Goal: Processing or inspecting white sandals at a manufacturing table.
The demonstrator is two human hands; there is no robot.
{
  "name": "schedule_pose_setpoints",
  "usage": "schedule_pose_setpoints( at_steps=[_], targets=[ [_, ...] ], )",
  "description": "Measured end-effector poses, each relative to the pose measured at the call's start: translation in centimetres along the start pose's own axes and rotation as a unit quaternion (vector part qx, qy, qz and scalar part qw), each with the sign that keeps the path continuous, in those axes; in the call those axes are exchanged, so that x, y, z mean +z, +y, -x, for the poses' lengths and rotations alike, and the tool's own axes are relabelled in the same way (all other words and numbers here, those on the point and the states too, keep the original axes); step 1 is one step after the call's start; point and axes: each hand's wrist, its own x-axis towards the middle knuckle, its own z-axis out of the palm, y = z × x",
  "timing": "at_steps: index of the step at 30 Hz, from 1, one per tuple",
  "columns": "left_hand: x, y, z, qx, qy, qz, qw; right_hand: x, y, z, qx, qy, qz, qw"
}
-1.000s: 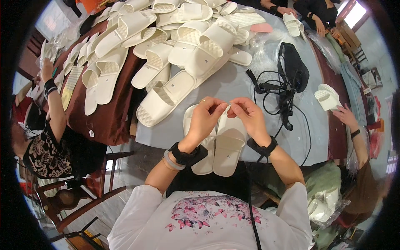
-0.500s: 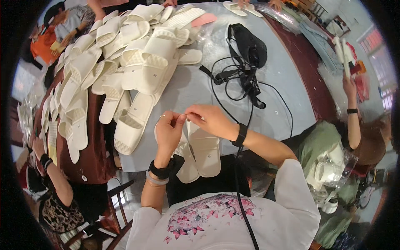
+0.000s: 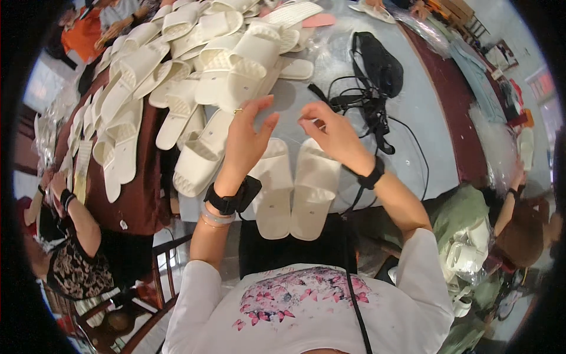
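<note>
Two white slippers [image 3: 295,192] lie side by side on the grey table [image 3: 413,106] right in front of me, toes pointing away. My left hand [image 3: 247,138] hovers above the left slipper with fingers spread and nothing in it. My right hand [image 3: 330,133] is over the right slipper's toe end, fingers curled and pinched; whether it holds something small is not visible. Both wrists wear black bands.
A big heap of white slippers [image 3: 194,71] covers the table's far left. A black bag with tangled black cords [image 3: 374,76] lies to the right. Other people sit at the left [image 3: 65,236] and right [image 3: 519,218]. Clear plastic bags [image 3: 495,147] lie at the right edge.
My hands were close together, pinching something over the slippers. Now they have parted and the left hand has opened. The view has shifted as my head moved.
</note>
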Motion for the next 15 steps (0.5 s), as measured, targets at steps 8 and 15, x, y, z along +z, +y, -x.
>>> schedule_pose_setpoints(
  at_steps=[8, 15],
  targets=[
    [-4.0, -5.3, 7.6, -0.204, 0.029, -0.037, 0.978, 0.7, 2.8, 0.7, -0.015, -0.286, 0.423, 0.86],
    [-1.5, -6.5, 12.0, -0.193, 0.062, -0.044, 0.978, 3.4, 4.5, -0.8, 0.05, -0.354, 0.177, 0.917]
  ],
)
